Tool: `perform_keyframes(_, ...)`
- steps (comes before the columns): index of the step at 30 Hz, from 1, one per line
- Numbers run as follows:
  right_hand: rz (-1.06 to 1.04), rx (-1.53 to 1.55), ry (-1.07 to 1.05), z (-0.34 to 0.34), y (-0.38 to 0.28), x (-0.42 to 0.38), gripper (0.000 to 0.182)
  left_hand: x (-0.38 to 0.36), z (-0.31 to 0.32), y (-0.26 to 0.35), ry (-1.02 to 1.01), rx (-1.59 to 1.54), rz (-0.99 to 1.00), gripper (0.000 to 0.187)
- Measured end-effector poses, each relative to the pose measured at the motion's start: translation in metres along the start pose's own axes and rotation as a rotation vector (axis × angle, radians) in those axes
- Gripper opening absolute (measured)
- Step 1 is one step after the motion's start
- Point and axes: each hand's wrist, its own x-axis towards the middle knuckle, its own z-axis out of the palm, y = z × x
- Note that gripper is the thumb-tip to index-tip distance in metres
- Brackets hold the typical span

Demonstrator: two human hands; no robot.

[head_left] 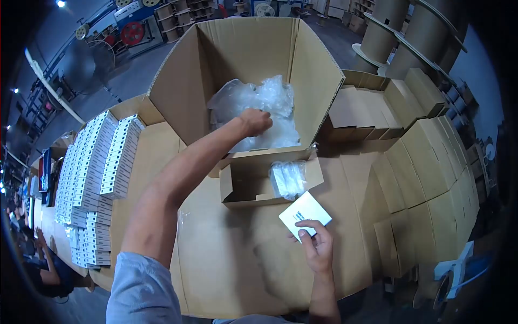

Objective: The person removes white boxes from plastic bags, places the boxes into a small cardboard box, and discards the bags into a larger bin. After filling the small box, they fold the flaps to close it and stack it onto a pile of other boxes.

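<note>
My left hand (256, 122) reaches over the front wall of a large open cardboard box (245, 51). Its fingers are curled just over a heap of clear plastic bags (270, 97); whether a bag is caught in them is hidden. My right hand (317, 247) grips a flat white box (305, 215) with small printed lettering, thumb on top. Beyond that white box stands a small open carton (248, 202), with several plastic-wrapped packs (288, 179) at its right end.
Stacked white labelled boxes (89, 162) line the left side. Brown folded cartons (426, 189) are stacked at the right, and more cartons (364, 110) lie behind them. Large spools (383, 38) stand at the back right. Another person's arm (48, 264) shows at far left.
</note>
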Motion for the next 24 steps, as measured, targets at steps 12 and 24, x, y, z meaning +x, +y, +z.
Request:
perform_keyframes(12,-0.073,0.010,0.074,0.011,-0.016,0.025,0.013,-0.043,-0.068,-0.007,0.606,-0.434,-0.372,0.021)
perform_keyframes(24,-0.483,-0.186,0.060,0.075,-0.094,0.109,0.044,-0.163,-0.140,0.087,0.982,-1.197,-0.560,0.032)
